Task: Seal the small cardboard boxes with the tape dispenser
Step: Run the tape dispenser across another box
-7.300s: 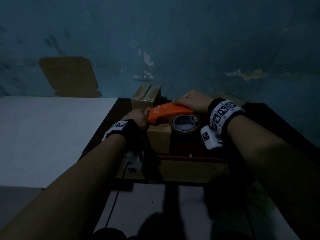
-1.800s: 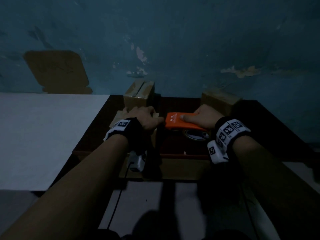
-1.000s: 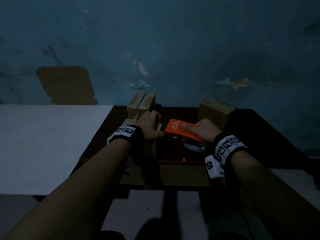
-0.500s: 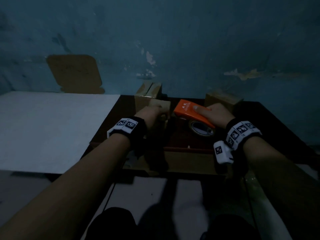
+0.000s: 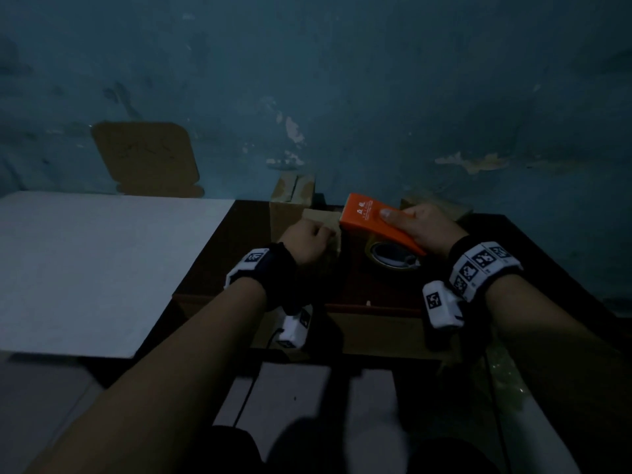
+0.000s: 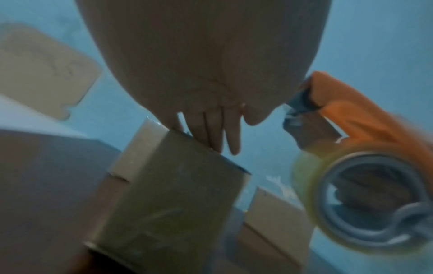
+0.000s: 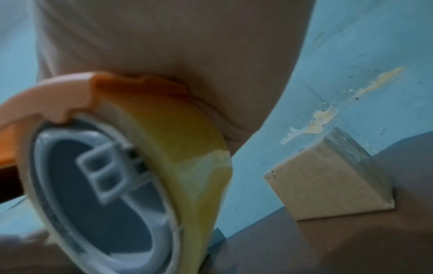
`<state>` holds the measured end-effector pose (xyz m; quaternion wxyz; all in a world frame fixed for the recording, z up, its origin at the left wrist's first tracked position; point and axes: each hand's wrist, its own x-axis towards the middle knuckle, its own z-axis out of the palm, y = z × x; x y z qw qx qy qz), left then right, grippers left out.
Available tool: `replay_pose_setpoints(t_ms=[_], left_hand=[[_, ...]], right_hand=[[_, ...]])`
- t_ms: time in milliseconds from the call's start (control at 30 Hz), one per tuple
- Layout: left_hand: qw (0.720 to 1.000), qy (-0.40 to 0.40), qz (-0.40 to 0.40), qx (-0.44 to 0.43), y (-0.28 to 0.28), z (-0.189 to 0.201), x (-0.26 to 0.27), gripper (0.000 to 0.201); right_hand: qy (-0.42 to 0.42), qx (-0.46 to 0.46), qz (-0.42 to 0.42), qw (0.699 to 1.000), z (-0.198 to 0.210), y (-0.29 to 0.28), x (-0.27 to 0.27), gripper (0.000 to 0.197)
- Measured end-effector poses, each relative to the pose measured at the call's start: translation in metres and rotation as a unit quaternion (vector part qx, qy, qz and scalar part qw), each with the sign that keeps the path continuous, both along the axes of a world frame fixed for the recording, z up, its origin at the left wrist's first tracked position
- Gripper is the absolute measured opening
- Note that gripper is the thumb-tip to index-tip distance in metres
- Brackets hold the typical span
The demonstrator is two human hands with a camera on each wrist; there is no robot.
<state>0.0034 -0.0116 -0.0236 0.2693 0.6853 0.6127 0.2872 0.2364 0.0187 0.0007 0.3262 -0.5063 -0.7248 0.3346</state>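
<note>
My left hand (image 5: 316, 236) holds a small brown cardboard box (image 5: 323, 217) near the middle of the dark table (image 5: 533, 265). In the left wrist view its fingers (image 6: 212, 129) hook over the top far edge of the box (image 6: 178, 187), whose near face shines with clear tape. My right hand (image 5: 407, 222) grips the orange tape dispenser (image 5: 367, 217) just right of that box, nose raised and pointing away. The yellowish tape roll (image 5: 390, 258) hangs under it. The roll (image 7: 112, 185) fills the right wrist view, with the dispenser's orange shell (image 7: 140, 85) under my palm.
An open-flapped box (image 5: 294, 188) stands at the back against the blue wall. A taped box (image 5: 441, 206) (image 7: 328, 179) sits at the back right. A white board (image 5: 89, 268) lies to the left, with a cardboard sheet (image 5: 147, 159) leaning on the wall behind it.
My left hand has moved the small box away from me toward the back boxes. My right hand has lifted the dispenser off the table and tipped its nose upward beside the box.
</note>
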Motion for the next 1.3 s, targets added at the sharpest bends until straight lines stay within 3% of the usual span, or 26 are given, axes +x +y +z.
replay_pose_setpoints(t_ms=[100,233,367,633,767,933,1067,1300], left_hand=[[0.999,-0.039,0.034,0.008,0.002,-0.002,0.008,0.033],[0.990,-0.132,0.037,0.014,-0.003,0.004,0.011,0.046],[0.980,-0.192,0.045,-0.006,-0.005,0.015,0.009,0.071],[0.984,-0.172,0.029,0.044,-0.001,0.011,0.011,0.033],[0.987,-0.135,0.037,0.082,-0.001,0.012,0.006,0.037],[0.989,-0.112,0.051,0.082,-0.003,0.007,0.003,0.040],[0.985,-0.163,0.053,0.021,-0.011,0.003,0.006,0.035],[0.972,-0.214,0.093,-0.021,-0.020,-0.006,0.003,0.039]], right_hand=[[-0.008,0.007,-0.002,1.000,0.001,0.000,0.001,0.057],[0.004,-0.008,0.010,1.000,-0.001,0.004,0.005,0.075],[0.001,-0.014,0.006,1.000,0.002,0.000,0.005,0.057],[-0.016,-0.005,0.007,1.000,0.008,-0.001,0.001,0.058],[-0.035,-0.005,0.018,0.999,0.012,0.000,-0.001,0.070],[-0.149,0.025,0.021,0.988,0.026,-0.003,-0.005,0.055],[-0.217,0.037,0.019,0.975,0.031,0.001,-0.009,0.069],[-0.222,0.016,0.013,0.975,0.031,0.024,-0.013,0.060]])
